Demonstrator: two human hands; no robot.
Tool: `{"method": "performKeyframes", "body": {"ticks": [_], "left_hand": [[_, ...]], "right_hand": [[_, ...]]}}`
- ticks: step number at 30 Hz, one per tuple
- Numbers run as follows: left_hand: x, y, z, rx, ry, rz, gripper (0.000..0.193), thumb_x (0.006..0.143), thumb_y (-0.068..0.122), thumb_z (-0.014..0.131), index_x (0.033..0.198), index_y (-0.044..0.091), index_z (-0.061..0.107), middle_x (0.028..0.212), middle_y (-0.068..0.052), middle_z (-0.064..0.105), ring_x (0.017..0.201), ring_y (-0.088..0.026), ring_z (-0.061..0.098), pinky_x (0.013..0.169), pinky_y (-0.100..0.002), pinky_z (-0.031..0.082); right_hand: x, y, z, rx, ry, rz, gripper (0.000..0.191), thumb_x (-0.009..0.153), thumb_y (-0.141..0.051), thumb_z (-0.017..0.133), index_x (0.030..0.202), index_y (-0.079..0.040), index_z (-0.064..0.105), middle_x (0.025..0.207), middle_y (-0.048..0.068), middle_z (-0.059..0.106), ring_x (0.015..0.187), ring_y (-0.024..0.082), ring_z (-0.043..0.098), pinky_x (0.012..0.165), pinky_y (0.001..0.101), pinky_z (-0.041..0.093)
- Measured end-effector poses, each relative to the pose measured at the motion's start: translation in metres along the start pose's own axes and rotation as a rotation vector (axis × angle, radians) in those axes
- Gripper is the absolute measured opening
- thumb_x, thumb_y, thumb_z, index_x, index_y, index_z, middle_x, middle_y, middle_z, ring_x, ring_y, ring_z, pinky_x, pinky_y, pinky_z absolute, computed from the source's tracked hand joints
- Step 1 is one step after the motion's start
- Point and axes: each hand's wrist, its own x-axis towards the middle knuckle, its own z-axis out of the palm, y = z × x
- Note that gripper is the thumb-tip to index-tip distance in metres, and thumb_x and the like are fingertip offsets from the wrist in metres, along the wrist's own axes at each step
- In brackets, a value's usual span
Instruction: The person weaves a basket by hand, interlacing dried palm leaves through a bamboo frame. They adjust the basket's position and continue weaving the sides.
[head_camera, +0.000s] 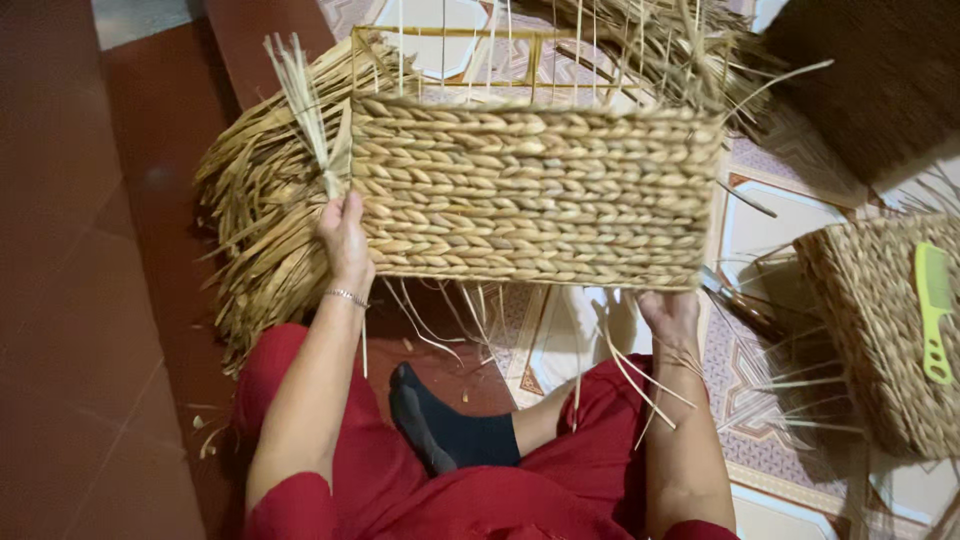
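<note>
Straw-coloured, rectangular half-woven basket (535, 195) looks light yet stiff; left hand (345, 240) and right hand (668, 310) clamp its lower corners.

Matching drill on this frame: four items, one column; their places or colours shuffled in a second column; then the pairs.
1. half-woven basket
2. comb
3. sock
4. bracelet

A. lime green, lying on the finished basket at right
B. dark, on the foot between the knees
C. on the left wrist
D. held up between left hand and right hand

Pairs: 1-D, 2-A, 3-B, 4-C
</note>
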Motion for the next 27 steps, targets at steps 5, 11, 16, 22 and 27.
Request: {"method": "performKeyframes", "body": {"ticks": [5,11,16,22,27], "left_hand": [[-0.005,-0.012,0.002,0.048,0.052,0.014,0.020,0.098,0.018,0.067,0.106,0.000,0.066,0.097,0.002,0.065,0.088,-0.008,0.058,0.081,-0.023,0.048],[0.005,-0.015,-0.009,-0.068,0.011,-0.012,0.019,0.105,0.022,0.065,0.097,0.005,0.061,0.094,0.003,0.058,0.085,-0.007,0.050,0.076,-0.025,0.043],[0.018,-0.014,-0.008,-0.063,0.016,-0.029,0.024,0.106,0.025,0.067,0.094,0.005,0.060,0.091,0.002,0.056,0.083,-0.009,0.049,0.074,-0.026,0.043],[0.008,-0.004,0.000,-0.052,0.039,-0.036,0.029,0.102,0.028,0.060,0.112,0.002,0.069,0.103,-0.002,0.066,0.094,-0.014,0.062,0.084,-0.028,0.052],[-0.001,-0.005,0.005,-0.057,0.019,-0.049,0.033,0.100,0.027,0.059,0.116,0.000,0.068,0.112,-0.006,0.069,0.100,-0.017,0.065,0.089,-0.031,0.054]], "right_hand": [[-0.030,-0.008,-0.019,-0.471,0.225,0.041,0.041,0.101,-0.020,0.054,0.133,0.006,0.058,0.118,0.016,0.070,0.097,0.023,0.074,0.085,0.0360,0.064],[-0.111,-0.044,0.000,-1.557,0.324,0.093,0.033,0.102,-0.028,0.062,0.108,0.000,0.078,0.087,0.015,0.077,0.077,0.023,0.070,0.068,0.0354,0.056],[-0.140,-0.064,0.033,-1.248,0.191,-0.394,0.021,0.102,-0.017,0.064,0.105,0.001,0.075,0.094,0.011,0.077,0.084,0.017,0.074,0.078,0.0314,0.062],[-0.087,-0.086,0.060,-1.374,0.194,-0.740,0.019,0.102,-0.007,0.066,0.116,0.005,0.071,0.110,0.018,0.074,0.098,0.023,0.070,0.088,0.0365,0.059],[-0.021,-0.083,0.062,-1.069,0.036,-0.587,0.035,0.101,-0.011,0.063,0.135,-0.002,0.057,0.135,0.016,0.064,0.123,0.024,0.065,0.107,0.0349,0.049]]}}
